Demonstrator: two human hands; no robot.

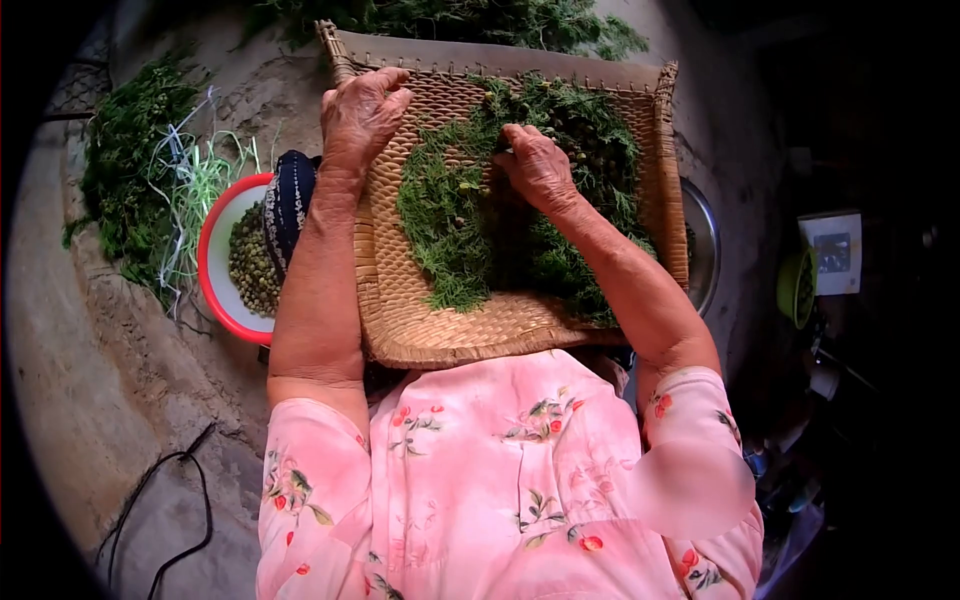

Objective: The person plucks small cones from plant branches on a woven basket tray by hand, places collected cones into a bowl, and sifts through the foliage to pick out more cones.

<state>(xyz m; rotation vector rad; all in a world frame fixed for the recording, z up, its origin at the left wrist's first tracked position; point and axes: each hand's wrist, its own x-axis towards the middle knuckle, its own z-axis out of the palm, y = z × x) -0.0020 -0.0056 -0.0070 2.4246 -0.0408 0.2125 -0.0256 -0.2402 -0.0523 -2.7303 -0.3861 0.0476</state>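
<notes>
A woven winnowing basket [450, 330] lies in front of me, holding feathery green conifer sprigs [440, 240] with small round cones among them. My left hand [367, 112] is over its upper left side, fingers curled closed near the rim; whatever they hold is hidden. Above the middle of the sprigs is my right hand [538, 170], its fingertips pinched together. Anything between those fingertips is too small to name. Part of the pile under the right hand is in dark shadow.
At the left stands a red-rimmed bowl [208, 262] with small round green cones [252, 270] and a dark patterned cloth [290, 205]. More branches [130, 170] and pale plastic strands [205, 190] lie beyond. A metal basin [705, 245] shows at the right; a black cable [205, 500] is lower left.
</notes>
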